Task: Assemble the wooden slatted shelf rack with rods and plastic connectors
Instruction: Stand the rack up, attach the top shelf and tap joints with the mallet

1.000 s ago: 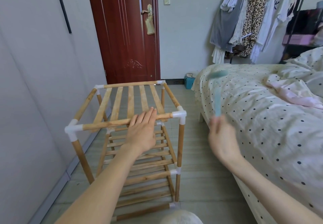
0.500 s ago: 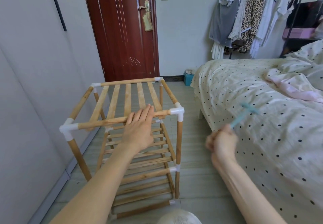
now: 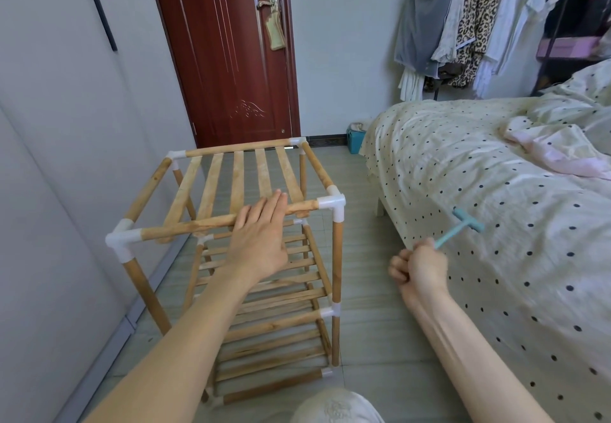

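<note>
Rack (image 3: 238,211) stood upright on the floor at centre left of the frame, its white plastic connectors (image 3: 332,203) fitted at the corners. Left hand (image 3: 261,241) lay flat, fingers straight and together, pressing the front top rod (image 3: 185,228). Right hand (image 3: 420,269), at lower right beside the bed (image 3: 496,165), was curled tight around the handle of a small blue mallet (image 3: 463,227).

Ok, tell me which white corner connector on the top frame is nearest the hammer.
The near right connector, at the end of the rod under the left hand. It sits closest to the small blue hammer.
</note>
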`<state>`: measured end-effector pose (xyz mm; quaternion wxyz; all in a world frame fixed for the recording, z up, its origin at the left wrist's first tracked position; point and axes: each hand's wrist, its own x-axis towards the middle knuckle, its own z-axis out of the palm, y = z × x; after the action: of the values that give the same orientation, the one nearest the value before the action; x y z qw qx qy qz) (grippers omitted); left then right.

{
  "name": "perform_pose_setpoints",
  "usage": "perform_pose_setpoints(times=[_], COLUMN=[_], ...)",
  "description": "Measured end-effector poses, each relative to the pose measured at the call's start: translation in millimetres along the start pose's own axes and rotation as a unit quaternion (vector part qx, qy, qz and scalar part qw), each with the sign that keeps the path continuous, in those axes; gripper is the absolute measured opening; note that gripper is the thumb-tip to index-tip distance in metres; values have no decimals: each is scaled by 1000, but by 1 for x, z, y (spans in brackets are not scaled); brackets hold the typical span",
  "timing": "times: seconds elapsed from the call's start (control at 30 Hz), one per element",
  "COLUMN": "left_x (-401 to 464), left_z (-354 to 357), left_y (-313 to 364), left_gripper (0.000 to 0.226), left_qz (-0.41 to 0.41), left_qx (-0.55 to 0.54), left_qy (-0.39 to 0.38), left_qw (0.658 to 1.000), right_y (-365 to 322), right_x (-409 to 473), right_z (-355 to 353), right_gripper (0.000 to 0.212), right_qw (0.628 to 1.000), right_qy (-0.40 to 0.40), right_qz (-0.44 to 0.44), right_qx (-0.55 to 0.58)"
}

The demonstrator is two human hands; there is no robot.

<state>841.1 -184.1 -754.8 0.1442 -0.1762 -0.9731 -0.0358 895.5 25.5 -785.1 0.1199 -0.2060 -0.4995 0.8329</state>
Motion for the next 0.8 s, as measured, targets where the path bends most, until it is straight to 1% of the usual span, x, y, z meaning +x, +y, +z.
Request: perform_pose_setpoints(times=[0.03, 0.07, 0.1, 0.13, 0.17, 0.23, 0.27, 0.3, 0.33, 0.37, 0.4, 0.43, 0.47, 0.5, 0.53, 0.6, 0.63, 0.7, 0.73, 0.77, 0.8], left_x=[-1, 0, 1, 2, 3, 3, 3, 3, 3, 3, 3, 4, 5, 5, 5, -2, -8, -24, -32, -40, -46], left_z=[0, 0, 0, 0, -1, -1, 0, 0, 1, 2, 2, 1, 1, 2, 4, 12, 20, 45, 61, 77, 92], left_y=[0, 0, -1, -2, -2, -1, 0, 1, 1, 0, -1, -2, -3, -3, -3, -3, -3, -4, -6, -8, -12], left_gripper=[83, 83, 83, 83, 83, 83, 83, 83, 84, 84, 84, 84, 85, 85, 86, 89, 89, 86, 85, 84, 84], left_qz=[-2, -4, -6, -7, -7, -6, -7, -7, -6, -6, -6, -7, -7, -7, -7, 2, 12, 33, 40, 40, 29], left_qx=[-1, -1, 0, 0, -2, -7, -9, -8, -4, 0, 3, 4, 4, 5, 8, 27, 45, 56, 51, 43, 33], left_qy=[-4, -6, -6, -8, -13, -14, -11, -10, -9, -5, -3, -3, -3, -2, 4, 43, 75, 115, 100, 59, -5], left_qw=[1000, 1000, 1000, 1000, 1000, 1000, 1000, 1000, 1000, 1000, 1000, 1000, 1000, 1000, 1000, 999, 996, 991, 993, 997, 999], right_y=[4, 12, 19, 20, 16, 8, 8, 10, 16, 22, 26, 26, 21, 17, 15, 20, 28, 48, 56, 64, 73], right_x=[-5, -10, -11, -11, -8, -4, -5, -8, -9, -11, -14, -15, -12, -9, -6, -2, 0, 3, 4, 6, 10], right_z=[4, 7, 9, 9, 9, 11, 10, 11, 11, 12, 12, 11, 8, 5, 0, -10, -16, -30, -37, -42, -48], right_gripper=[33, 34, 34, 33, 32, 30, 29, 28, 28, 28, 30, 31, 30, 29, 28, 26, 26, 26, 27, 28, 29], right_qw=[997, 984, 970, 970, 982, 997, 995, 995, 998, 996, 984, 969, 965, 972, 981, 990, 988, 975, 965, 955, 947], right_qy=[-53, -122, -180, -189, -155, -38, 13, 26, 3, -57, -127, -180, -197, -178, -143, -70, -57, -76, -93, -109, -119], right_qz=[12, 36, 45, 46, 44, 54, 60, 59, 57, 59, 64, 66, 66, 56, 44, 42, 49, 75, 92, 108, 126], right_qx=[-57, -124, -156, -143, -98, 34, 77, 77, 41, -33, -110, -153, -160, -141, -124, -116, -134, -196, -228, -254, -272])
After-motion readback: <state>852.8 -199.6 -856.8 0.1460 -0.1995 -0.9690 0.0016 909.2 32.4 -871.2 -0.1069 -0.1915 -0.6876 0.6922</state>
